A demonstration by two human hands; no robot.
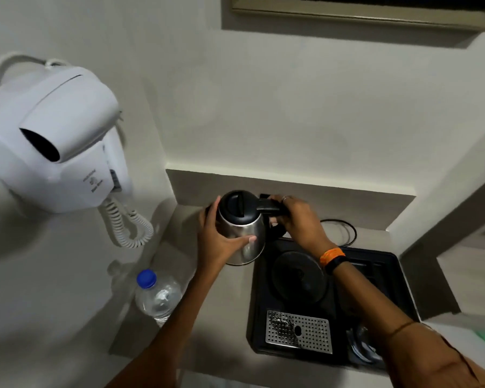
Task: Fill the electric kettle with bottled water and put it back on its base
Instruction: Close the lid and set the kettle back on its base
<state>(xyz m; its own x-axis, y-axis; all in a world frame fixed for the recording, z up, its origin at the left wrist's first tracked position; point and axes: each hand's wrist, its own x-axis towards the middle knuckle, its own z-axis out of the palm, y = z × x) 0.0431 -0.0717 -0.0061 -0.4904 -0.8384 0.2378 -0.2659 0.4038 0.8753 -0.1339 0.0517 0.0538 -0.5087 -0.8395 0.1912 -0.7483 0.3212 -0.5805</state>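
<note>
The steel electric kettle (pixel 242 228) with a closed black lid stands on the counter just left of the black tray. My left hand (pixel 217 242) wraps its body from the left, thumb across the front. My right hand (pixel 297 219) grips the black handle on the kettle's right side. The round black kettle base (pixel 298 275) lies bare on the tray, to the right of the kettle. A clear water bottle (pixel 157 296) with a blue cap stands upright at the counter's left, capped, near my left forearm.
The black tray (pixel 398 278) holds a perforated metal drip plate (pixel 298 330) at the front and glassware at its right front corner. A black power cord (pixel 345 232) loops behind it. A white wall hair dryer (pixel 53 141) with a coiled cord hangs at the left.
</note>
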